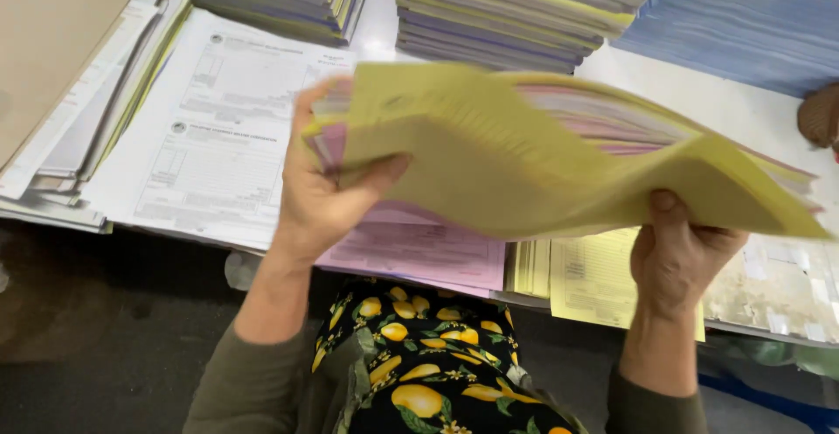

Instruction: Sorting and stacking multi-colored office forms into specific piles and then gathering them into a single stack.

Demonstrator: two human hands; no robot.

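Here the left hand [319, 194] and right hand [680, 250] each grip an end of a sagging bundle of yellow and pink forms [524, 150], raised above the pink sheets [419, 250] on the table [752, 111].

The yellow bundle [559, 154] was motion-blurred and hid the left hand's [319, 194] fingers. Stacks [498, 6] up top got cut off by the edge.
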